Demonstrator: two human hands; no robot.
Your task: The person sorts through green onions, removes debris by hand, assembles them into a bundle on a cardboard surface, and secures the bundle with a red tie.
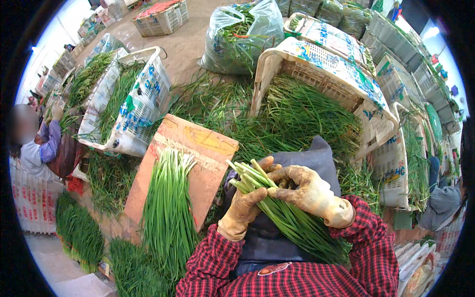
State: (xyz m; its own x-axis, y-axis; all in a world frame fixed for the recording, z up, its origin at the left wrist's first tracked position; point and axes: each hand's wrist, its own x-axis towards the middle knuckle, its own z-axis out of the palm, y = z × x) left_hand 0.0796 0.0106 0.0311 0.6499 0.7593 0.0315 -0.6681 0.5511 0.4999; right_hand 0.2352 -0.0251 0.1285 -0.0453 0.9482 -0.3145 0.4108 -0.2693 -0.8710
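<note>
Above my lap, my gloved left hand (243, 208) grips a small bunch of Chinese chives (285, 215) near its pale stem ends. The leaves trail down to the right across the dark apron (315, 159). My gloved right hand (308, 193) closes on the same bunch from the other side, its thumb and forefinger pinching the stems close to my left thumb. Both gloves are soiled. To the left, a larger sheaf of chives (169, 204) lies on a tilted wooden board (219, 148), white ends toward the board's far edge and green leaves hanging over its near side.
A tipped plastic crate (334, 70) spills loose chives (304, 107) in front of me. Another white crate (144, 100) stands left, near a seated person (41, 148). Behind is a filled plastic bag (243, 41). Bundled chives (79, 230) lie lower left; a crate of greens (393, 167) stands right.
</note>
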